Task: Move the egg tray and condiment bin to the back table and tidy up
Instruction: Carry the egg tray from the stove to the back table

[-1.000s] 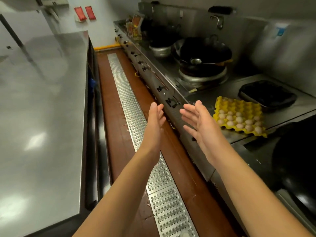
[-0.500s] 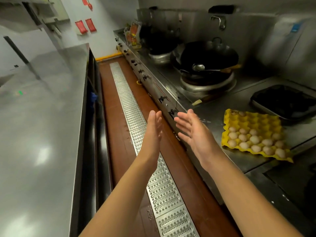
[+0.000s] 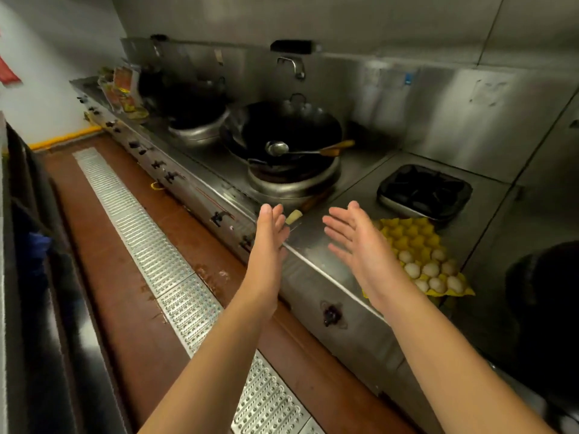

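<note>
A yellow egg tray (image 3: 416, 242) with several pale eggs in its near rows lies on the steel stove counter (image 3: 313, 242), right of my hands. Behind it stands a steel bin lined with black compartments (image 3: 424, 191), probably the condiment bin. My left hand (image 3: 269, 242) is raised with straight fingers over the counter's front edge, holding nothing. My right hand (image 3: 357, 242) is also held up, palm facing left, fingers straight, its back just left of the egg tray and covering the tray's near left corner.
A black wok (image 3: 291, 130) with a ladle (image 3: 300, 149) sits on the burner behind my hands; a second wok (image 3: 194, 108) and packets (image 3: 125, 89) lie farther back. A metal floor grate (image 3: 163, 264) runs along the brown aisle. A dark table edge (image 3: 28, 277) borders the left.
The view has swung right toward the stove, so the back table on the left has nearly left the frame. Both hands stay raised and now sit over the counter, nearer the egg tray.
</note>
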### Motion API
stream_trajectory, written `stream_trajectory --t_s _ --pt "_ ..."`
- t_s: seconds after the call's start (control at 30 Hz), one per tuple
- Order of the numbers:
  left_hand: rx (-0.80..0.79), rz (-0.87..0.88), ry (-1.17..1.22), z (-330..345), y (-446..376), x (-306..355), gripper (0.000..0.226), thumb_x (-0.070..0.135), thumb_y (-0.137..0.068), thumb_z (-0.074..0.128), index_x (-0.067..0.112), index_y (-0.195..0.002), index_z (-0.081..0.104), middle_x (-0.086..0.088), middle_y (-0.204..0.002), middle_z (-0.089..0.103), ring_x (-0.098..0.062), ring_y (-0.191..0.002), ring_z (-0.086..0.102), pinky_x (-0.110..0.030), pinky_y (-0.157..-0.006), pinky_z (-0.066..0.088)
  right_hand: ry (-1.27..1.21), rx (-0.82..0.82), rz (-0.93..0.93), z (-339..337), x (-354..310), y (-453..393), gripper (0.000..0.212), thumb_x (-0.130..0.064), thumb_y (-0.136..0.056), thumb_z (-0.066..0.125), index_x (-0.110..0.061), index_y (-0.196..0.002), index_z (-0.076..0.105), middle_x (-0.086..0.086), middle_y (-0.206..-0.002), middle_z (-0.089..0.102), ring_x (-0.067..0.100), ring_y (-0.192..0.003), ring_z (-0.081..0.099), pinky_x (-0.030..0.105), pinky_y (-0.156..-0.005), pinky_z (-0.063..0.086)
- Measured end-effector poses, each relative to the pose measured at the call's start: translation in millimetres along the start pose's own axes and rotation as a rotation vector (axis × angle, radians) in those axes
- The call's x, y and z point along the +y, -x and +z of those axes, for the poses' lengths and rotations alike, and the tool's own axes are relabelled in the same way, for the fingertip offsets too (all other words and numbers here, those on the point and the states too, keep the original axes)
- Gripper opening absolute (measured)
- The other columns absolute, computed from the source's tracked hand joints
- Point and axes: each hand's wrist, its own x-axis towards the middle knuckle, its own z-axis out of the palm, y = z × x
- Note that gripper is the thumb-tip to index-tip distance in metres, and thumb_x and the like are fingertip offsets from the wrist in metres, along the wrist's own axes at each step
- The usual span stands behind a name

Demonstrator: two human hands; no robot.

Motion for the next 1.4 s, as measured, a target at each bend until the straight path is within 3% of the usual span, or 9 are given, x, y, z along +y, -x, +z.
stream_trajectory --t_s 0.17,0.3,0.4,0.5,0.67,0.9,1.17,1.3,1.4 --pt "-0.161 -0.042 0.001 27.4 -39.6 -2.4 0.065 0.062 -0.099 0.020 0.026 -0.152 0.033 0.003 -0.156 0.037 -0.011 -0.137 0.041 -0.038 -0.116 0.026 -0.032 0.161 -0.017 -20.0 -5.6 -12.7 0.052 -0.047 -0.103 0.032 -0.015 -0.141 0.050 0.004 -0.142 0.056 0.016 -0.129 0.052 0.036 -0.109 0.040" --pt "-0.275 -0.097 -0.017 62.2 -55.3 -12.6 0.063 0.062 -0.099 0.021 0.028 -0.150 0.034 0.002 -0.155 0.039 -0.013 -0.136 0.043 -0.045 -0.119 0.023 -0.073 0.260 -0.011 -47.4 -13.3 -18.7 0.053 -0.046 -0.103 0.032 -0.013 -0.141 0.048 0.007 -0.143 0.054 0.017 -0.130 0.051 0.037 -0.111 0.039" --pt "-0.328 -0.127 -0.026 89.3 -71.2 -19.3 0.062 0.061 -0.100 0.022 0.027 -0.150 0.035 0.000 -0.155 0.039 -0.012 -0.134 0.044 -0.039 -0.116 0.026 -0.089 0.318 -0.020 -73.4 -19.1 -25.1 0.053 -0.044 -0.104 0.031 -0.012 -0.143 0.047 0.008 -0.145 0.053 0.018 -0.131 0.050 0.037 -0.112 0.038" --pt "-0.371 -0.151 -0.039 111.2 -82.6 -22.2 0.064 0.061 -0.100 0.021 0.026 -0.152 0.031 0.000 -0.156 0.036 -0.008 -0.127 0.045 -0.033 -0.108 0.029 -0.099 0.344 -0.022 -97.5 -24.4 -31.0 0.054 -0.044 -0.104 0.029 -0.012 -0.144 0.046 0.009 -0.147 0.050 0.020 -0.134 0.048 0.040 -0.114 0.035" --pt "-0.414 -0.178 -0.073 144.9 -108.1 -26.2 0.066 0.063 -0.099 0.020 0.026 -0.153 0.028 0.000 -0.158 0.034 -0.006 -0.125 0.042 -0.034 -0.112 0.025 -0.171 0.379 -0.016 -131.1 -28.6 -54.1 0.054 -0.040 -0.105 0.029 -0.008 -0.144 0.045 0.013 -0.148 0.048 0.024 -0.137 0.045 0.043 -0.116 0.031" --pt "-0.421 -0.165 -0.094 160.4 -133.5 -38.9 0.079 0.075 -0.087 0.027 0.031 -0.153 0.028 0.006 -0.160 0.030 -0.009 -0.144 0.030 -0.038 -0.120 0.018 -0.140 0.357 -0.001 -148.3 -24.5 -89.0 0.052 -0.040 -0.105 0.026 -0.013 -0.145 0.045 0.009 -0.149 0.048 0.022 -0.139 0.042 0.044 -0.118 0.028" --pt "-0.425 -0.154 -0.182 168.2 -167.7 -63.3 0.079 0.077 -0.083 0.038 0.028 -0.145 0.043 0.008 -0.147 0.045 -0.013 -0.137 0.040 -0.030 -0.103 0.034 -0.166 0.447 0.035 -173.2 -8.6 -114.6 0.047 -0.040 -0.103 0.036 -0.014 -0.140 0.051 0.008 -0.143 0.054 0.019 -0.132 0.049 0.041 -0.114 0.034" --pt "-0.473 -0.219 -0.163 174.7 -193.6 -78.8 0.071 0.072 -0.090 0.032 0.026 -0.142 0.047 0.005 -0.144 0.052 -0.011 -0.130 0.051 -0.033 -0.109 0.037 -0.165 0.523 0.073 -184.1 3.7 -125.5 0.048 -0.040 -0.103 0.038 -0.013 -0.140 0.051 0.008 -0.142 0.054 0.019 -0.130 0.050 0.034 -0.107 0.039" --pt "-0.523 -0.219 -0.181 186.6 -216.9 -88.4 0.049 0.052 -0.104 0.024 0.026 -0.128 0.057 0.005 -0.130 0.063 -0.002 -0.110 0.061 -0.021 -0.090 0.047 -0.140 0.605 0.102 -191.1 8.5 -138.6 0.049 -0.041 -0.103 0.037 -0.012 -0.141 0.050 0.007 -0.141 0.055 0.020 -0.131 0.050 0.036 -0.110 0.038"
